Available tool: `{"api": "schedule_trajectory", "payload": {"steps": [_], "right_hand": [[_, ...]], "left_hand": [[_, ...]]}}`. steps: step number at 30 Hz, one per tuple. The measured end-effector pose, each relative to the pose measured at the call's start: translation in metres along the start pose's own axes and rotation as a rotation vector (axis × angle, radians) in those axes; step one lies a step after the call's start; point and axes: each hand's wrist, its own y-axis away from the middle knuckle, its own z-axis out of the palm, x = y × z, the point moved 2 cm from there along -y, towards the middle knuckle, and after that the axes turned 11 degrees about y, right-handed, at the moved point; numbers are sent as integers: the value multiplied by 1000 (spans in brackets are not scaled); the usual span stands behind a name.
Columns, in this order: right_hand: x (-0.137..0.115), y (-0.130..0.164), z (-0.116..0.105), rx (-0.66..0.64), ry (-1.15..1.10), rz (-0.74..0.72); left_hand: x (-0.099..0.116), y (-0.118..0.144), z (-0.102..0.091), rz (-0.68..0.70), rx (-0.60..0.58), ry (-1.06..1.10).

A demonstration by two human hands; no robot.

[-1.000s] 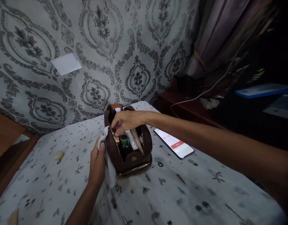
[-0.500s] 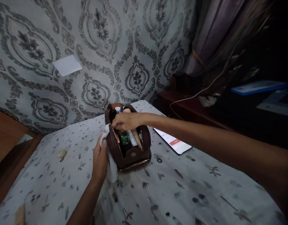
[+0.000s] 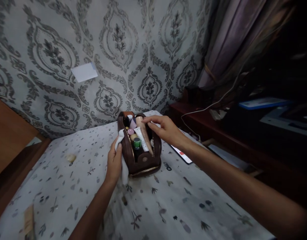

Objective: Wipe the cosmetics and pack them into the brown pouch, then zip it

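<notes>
A brown zippered pouch (image 3: 144,166) stands unzipped on the bed or table cover, its mouth facing up. Inside lie a beige tube (image 3: 146,136), a white tube (image 3: 141,139), a small green jar (image 3: 137,143), a pink round item (image 3: 130,131) and other small items. My left hand (image 3: 114,163) grips a white cloth (image 3: 124,171) against the pouch's left side. Over the right rim, my right hand (image 3: 166,129) has its fingers stretched out and apart, tips by the top of the beige tube. Whether they touch it, I cannot tell.
A phone (image 3: 182,156) with a lit screen lies right of the pouch, partly behind my right forearm. A pale round object (image 3: 71,157) and a light wooden piece (image 3: 29,221) are at left. Beyond the right edge, a white cable (image 3: 206,109) crosses a dark red surface (image 3: 178,107).
My right hand has come up out of the pouch and moved right, its fingers spreading. The pouch's contents show more fully. My left hand keeps the cloth at the pouch's side.
</notes>
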Motion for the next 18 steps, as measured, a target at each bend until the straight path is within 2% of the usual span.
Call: {"api": "schedule_trajectory", "payload": {"steps": [4, 7, 10, 14, 18], "right_hand": [[-20, 37, -1, 143, -50, 53], [-43, 65, 9, 220, -79, -20], [-62, 93, 32, 218, -108, -128], [-74, 122, 73, 121, -156, -244], [-84, 137, 114, -66, -203, -324]], "left_hand": [[-1, 2, -2, -12, 8, 40], [-6, 7, -11, -21, 49, 54], [-8, 21, -28, -19, 129, 9], [4, 52, -66, -18, 165, -94], [27, 90, -124, 10, 105, -305]]}}
